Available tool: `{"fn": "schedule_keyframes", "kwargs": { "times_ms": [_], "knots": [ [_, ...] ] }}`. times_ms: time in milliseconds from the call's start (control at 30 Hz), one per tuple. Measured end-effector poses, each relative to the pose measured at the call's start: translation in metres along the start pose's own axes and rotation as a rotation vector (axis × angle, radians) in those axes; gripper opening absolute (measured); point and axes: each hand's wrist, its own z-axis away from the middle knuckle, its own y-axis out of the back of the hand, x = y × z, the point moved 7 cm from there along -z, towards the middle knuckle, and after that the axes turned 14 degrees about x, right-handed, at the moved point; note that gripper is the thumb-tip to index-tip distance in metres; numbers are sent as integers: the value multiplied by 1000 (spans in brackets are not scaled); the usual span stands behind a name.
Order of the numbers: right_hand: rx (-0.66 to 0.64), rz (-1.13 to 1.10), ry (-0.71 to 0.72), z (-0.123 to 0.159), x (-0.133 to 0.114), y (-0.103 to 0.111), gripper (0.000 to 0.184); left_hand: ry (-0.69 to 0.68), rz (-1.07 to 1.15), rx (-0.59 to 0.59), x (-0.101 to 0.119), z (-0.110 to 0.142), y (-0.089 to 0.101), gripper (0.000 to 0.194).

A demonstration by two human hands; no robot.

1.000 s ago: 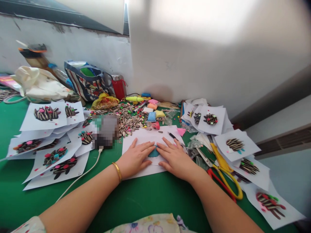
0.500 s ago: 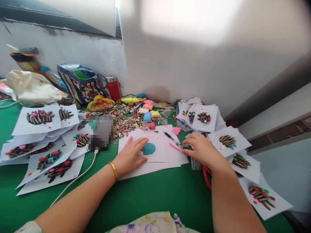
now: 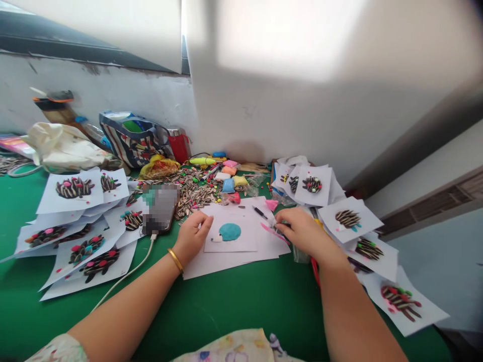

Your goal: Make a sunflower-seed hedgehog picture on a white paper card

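A sheet of white paper (image 3: 247,245) with a blue clay hedgehog shape (image 3: 230,232) and a white snout lies on larger sheets. At its left edge is my left hand (image 3: 193,235), fingers curled in and nothing visible in them. My right hand (image 3: 300,229) is over the sheets' right side, thumb and fingers pinched together. A small pale, clear bit shows at its fingertips; I cannot make out what it is. Close by lie a black pen (image 3: 259,212) and a pink clay-modelling tool (image 3: 274,233). A plastic packet (image 3: 301,255) lies partly under my right hand.
Sunflower seeds (image 3: 196,193) and coloured clay packets (image 3: 228,185) lie behind the paper. Finished seed hedgehog pictures (image 3: 70,200) are stacked left, more pictures (image 3: 349,219) right. A phone (image 3: 160,208) with a cable stands left. Bag (image 3: 130,138) and red flask (image 3: 178,146) are by the wall.
My left hand has lifted off the hedgehog sheet, moved left and curled its fingers. My right hand has shifted slightly left, toward the pen and pink tool. The view has tilted a little.
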Motion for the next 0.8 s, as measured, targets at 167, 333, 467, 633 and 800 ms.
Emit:
{"fn": "schedule_keyframes", "kwargs": {
  "times_ms": [167,333,467,633,800],
  "knots": [
    [68,-116,-109,-5,-20,-14,10,62,49,-27,13,-1,-2,25],
    [146,-258,-50,-8,-52,-24,10,353,247,-366,31,9,-26,32],
    [153,-329,17,-10,-82,-34,12,603,388,-454,39,14,-38,39],
    [194,-278,-25,-20,-97,-33,17,602,463,-292,35,-2,-38,33],
    [105,-219,61,-26,-110,-37,25,581,544,-235,22,-8,-35,35]
  ]
}}
